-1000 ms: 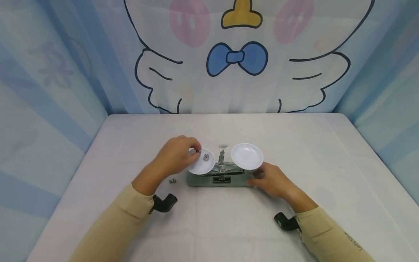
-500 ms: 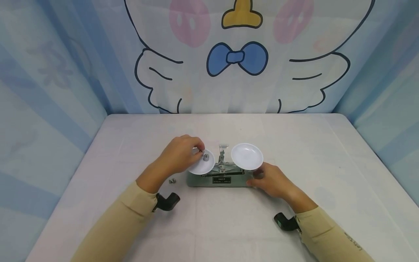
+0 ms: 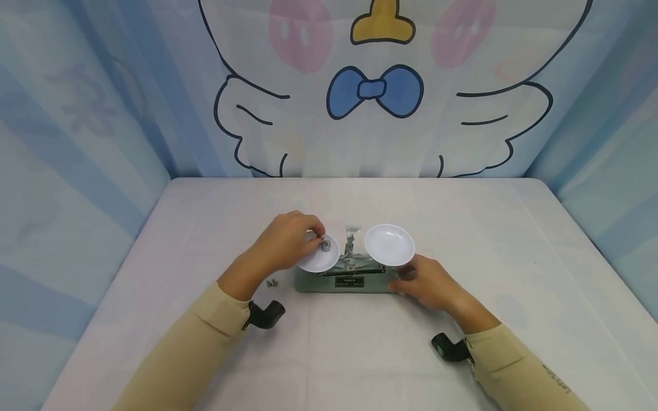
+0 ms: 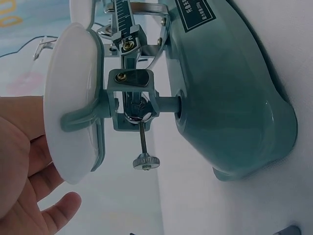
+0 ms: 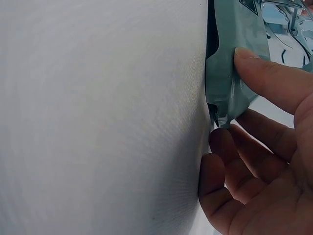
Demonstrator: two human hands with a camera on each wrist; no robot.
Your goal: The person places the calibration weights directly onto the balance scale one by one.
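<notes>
Left hand (image 3: pixel 285 242) has edged toward 3 o'clock over the 9 o'clock pan (image 3: pixel 316 265), pinching a metal bit (image 3: pixel 321 237) I barely make out; right hand (image 3: pixel 429 283) grips the balance (image 3: pixel 311 284) at 3 o'clock.

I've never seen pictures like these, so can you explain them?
There's no robot here: a person's bare hands do the gripping. The big picture comes from a camera on the person's head, the two smaller ones from cameras on the wrists. On the white table stands a green balance scale with a right pan and a left pan. A metal weight sits on the left one. Little metal pieces lie left of the scale. The left grip is over the left pan and seems to pinch something tiny, hard to make out. The right grip holds the scale's right end.
</notes>
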